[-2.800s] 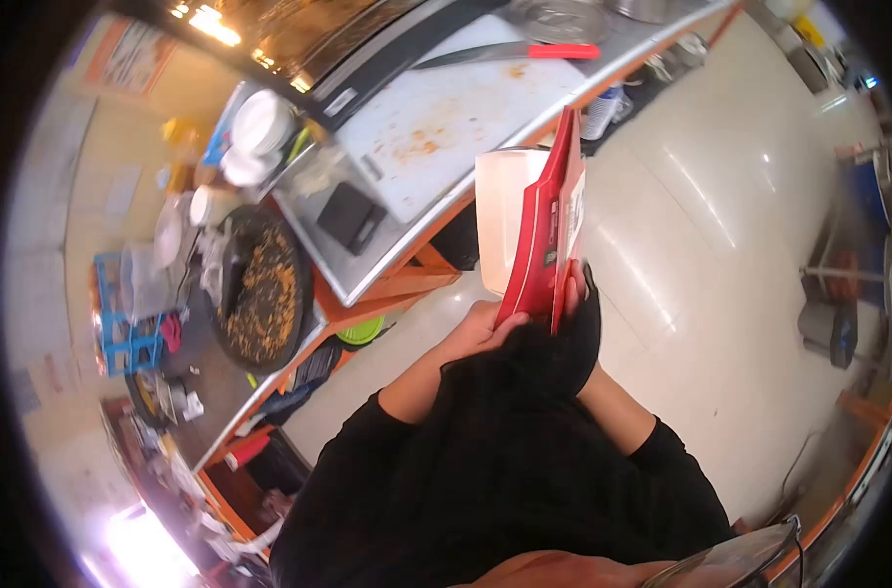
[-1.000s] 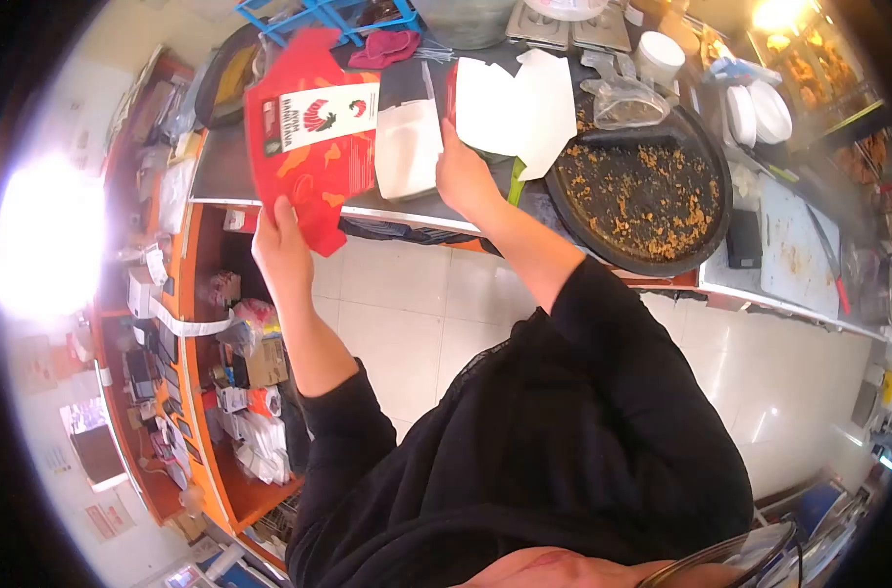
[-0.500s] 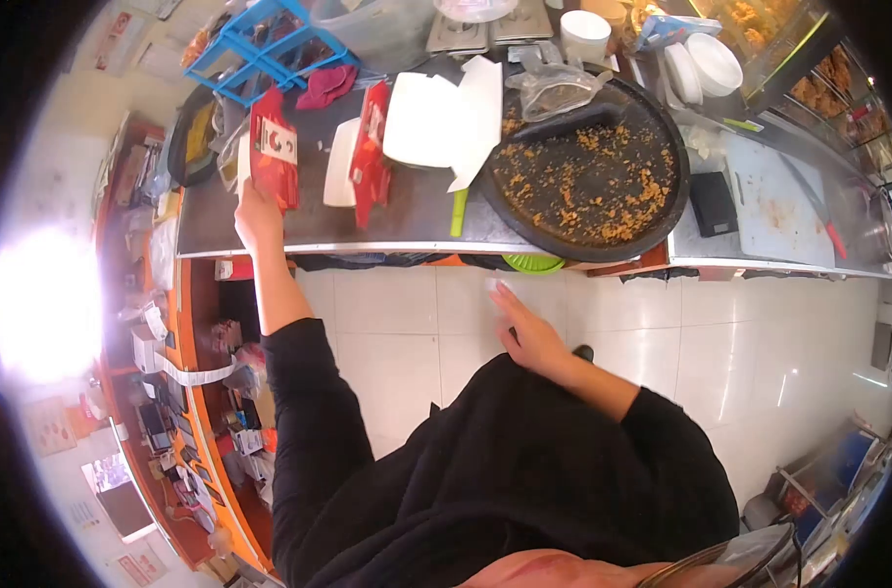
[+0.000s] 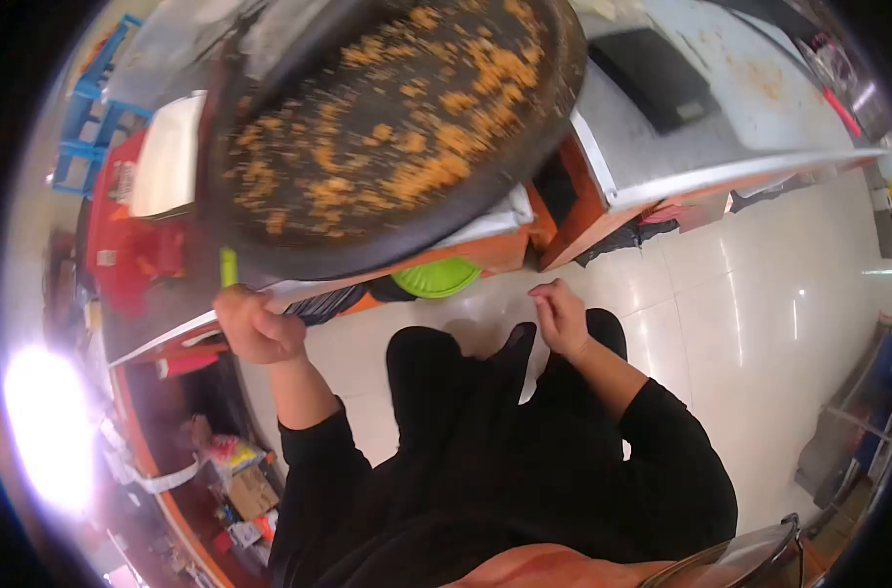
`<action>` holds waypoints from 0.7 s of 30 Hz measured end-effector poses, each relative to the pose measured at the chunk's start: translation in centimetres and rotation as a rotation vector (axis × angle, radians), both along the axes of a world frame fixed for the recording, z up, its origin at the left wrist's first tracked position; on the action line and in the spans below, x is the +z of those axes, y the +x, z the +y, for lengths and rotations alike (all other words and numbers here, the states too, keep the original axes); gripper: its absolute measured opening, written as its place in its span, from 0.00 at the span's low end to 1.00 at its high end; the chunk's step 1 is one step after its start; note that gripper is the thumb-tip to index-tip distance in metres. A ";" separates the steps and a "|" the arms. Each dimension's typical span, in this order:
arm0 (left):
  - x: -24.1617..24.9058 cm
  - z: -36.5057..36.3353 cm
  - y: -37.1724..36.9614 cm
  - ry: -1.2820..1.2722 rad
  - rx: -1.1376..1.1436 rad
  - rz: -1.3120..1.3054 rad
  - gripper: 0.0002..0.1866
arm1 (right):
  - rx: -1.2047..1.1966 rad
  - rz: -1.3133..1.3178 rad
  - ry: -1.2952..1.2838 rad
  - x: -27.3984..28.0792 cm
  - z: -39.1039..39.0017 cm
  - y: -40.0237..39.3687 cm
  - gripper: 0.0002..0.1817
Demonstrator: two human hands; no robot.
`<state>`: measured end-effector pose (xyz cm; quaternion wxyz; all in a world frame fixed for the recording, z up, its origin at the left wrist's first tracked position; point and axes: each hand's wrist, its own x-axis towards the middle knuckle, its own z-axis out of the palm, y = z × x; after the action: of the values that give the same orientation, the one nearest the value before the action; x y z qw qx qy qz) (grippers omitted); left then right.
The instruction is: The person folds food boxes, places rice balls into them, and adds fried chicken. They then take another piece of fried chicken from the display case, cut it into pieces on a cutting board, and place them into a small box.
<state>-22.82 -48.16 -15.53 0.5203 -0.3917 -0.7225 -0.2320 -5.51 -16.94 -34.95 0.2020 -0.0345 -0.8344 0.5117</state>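
My left hand (image 4: 257,328) is curled into a fist against the front edge of the steel counter (image 4: 652,181), just below a thin green stick (image 4: 228,267). It holds nothing that I can see. My right hand (image 4: 561,314) hangs in front of my black clothing, fingers loosely bent and apart, empty. A big round black tray (image 4: 387,127) strewn with orange crumbs fills the counter right above both hands. Red printed packages (image 4: 132,250) and a white box (image 4: 167,167) lie on the counter to the left of the tray.
A black scale (image 4: 662,69) and a stained white cutting board (image 4: 769,59) sit on the counter to the right. A green bowl (image 4: 436,277) rests on the shelf under the counter. A blue rack (image 4: 83,118) stands far left. Pale tiled floor (image 4: 750,333) lies to the right.
My left hand let go of the red package and dropped to the counter edge. The view swung much closer to the tray. My right hand rose slightly in front of my body.
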 end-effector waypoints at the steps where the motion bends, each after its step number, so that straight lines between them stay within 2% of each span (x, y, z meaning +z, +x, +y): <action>1: -2.1 0.5 -0.3 0.081 0.068 -0.042 0.10 | -0.090 0.099 0.043 -2.9 1.6 -0.1 0.05; 2: -3.9 0.9 -1.1 0.133 0.156 0.063 0.10 | -0.186 0.180 0.001 -5.8 3.3 0.0 0.04; 3: -4.6 1.0 -2.4 0.119 0.053 0.296 0.10 | -0.289 0.473 0.002 -9.1 5.4 -1.0 0.03; 4: -4.7 1.4 -2.1 -0.036 0.517 0.578 0.10 | -0.391 0.538 0.001 -9.9 7.4 -1.5 0.05; 5: -5.0 1.4 -1.9 -0.045 0.674 0.590 0.11 | -0.526 0.560 -0.238 -12.3 9.3 -1.9 0.06; 7: -6.0 1.9 -2.2 0.364 0.375 0.379 0.11 | -0.649 0.604 -0.472 -13.1 13.6 -3.1 0.08; 8: -6.0 2.3 -2.5 0.557 0.219 0.272 0.12 | -0.669 0.568 -0.369 -13.4 15.3 -4.2 0.08; 10: -5.9 2.9 -2.3 0.562 0.184 0.230 0.12 | -0.710 0.481 -0.175 -14.0 18.2 -6.7 0.09; 12: -5.2 3.6 -2.4 0.539 0.164 0.200 0.12 | -0.535 0.336 -0.267 -14.9 19.4 -10.3 0.10; 13: -5.2 3.7 -2.5 0.515 0.170 0.190 0.12 | -0.488 0.237 -0.201 -14.6 19.2 -12.2 0.12; 14: -5.3 3.7 -2.4 0.492 0.182 0.182 0.12 | -0.352 0.047 -0.115 -14.6 19.3 -13.9 0.13; 15: -5.4 3.5 -2.2 0.486 0.229 0.133 0.13 | -0.227 -0.028 -0.001 -14.9 19.1 -16.0 0.13; 20: -5.3 5.1 -1.9 0.559 0.064 0.098 0.13 | 0.160 -0.046 0.357 -14.2 14.1 -26.3 0.12; 21: -5.4 3.7 -2.3 0.480 0.271 0.177 0.13 | 0.208 -0.038 0.405 -13.7 13.0 -28.4 0.12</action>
<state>-25.11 -44.42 -20.93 0.6855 -0.1761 -0.6442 -0.2898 -33.91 -3.95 -48.68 0.1352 0.0832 -0.9227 0.3512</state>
